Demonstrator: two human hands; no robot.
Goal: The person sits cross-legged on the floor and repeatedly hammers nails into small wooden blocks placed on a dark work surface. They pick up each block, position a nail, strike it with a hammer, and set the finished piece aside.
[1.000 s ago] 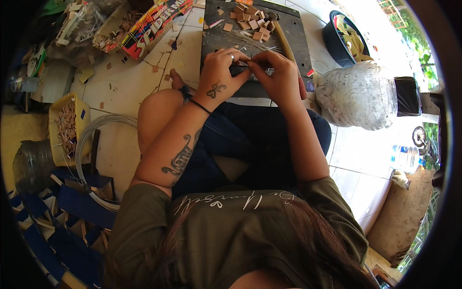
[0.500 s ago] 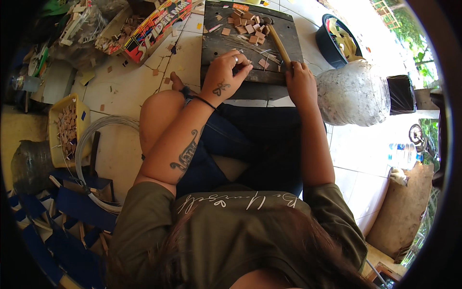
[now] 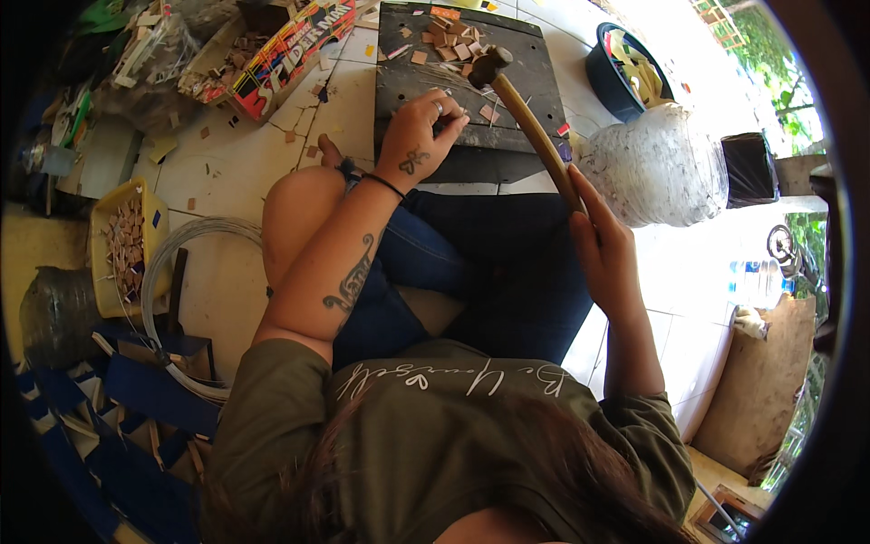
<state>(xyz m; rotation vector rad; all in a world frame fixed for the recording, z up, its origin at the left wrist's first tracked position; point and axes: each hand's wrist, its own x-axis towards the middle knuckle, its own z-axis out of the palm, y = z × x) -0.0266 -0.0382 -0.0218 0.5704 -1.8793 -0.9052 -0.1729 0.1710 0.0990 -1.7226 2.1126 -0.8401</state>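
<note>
My right hand (image 3: 605, 245) grips the lower end of the wooden handle of a hammer (image 3: 530, 127). The dark metal head is raised over the far part of a low black wooden block table (image 3: 408, 82). At the table's near side my left hand (image 3: 419, 136), with a ring on one finger, has thumb and fingers pinched together. Whatever it holds is too small and too covered to name. Beyond the hands lies a pile of small brown wooden squares (image 3: 450, 41), with thin wire pieces (image 3: 444, 71) beside it, partly behind the hammer head.
A dark blue tub (image 3: 616, 91) with yellow scraps and a wrapped grey bundle (image 3: 666, 168) stand at the right. On the left are a printed carton (image 3: 290, 63), a yellow basket of wooden pieces (image 3: 136, 195) and a wire coil (image 3: 168, 263). Wooden squares litter the tiled floor.
My right hand has lifted the hammer off the table and drawn back toward me and to the right. The left hand stays pinched in nearly the same place.
</note>
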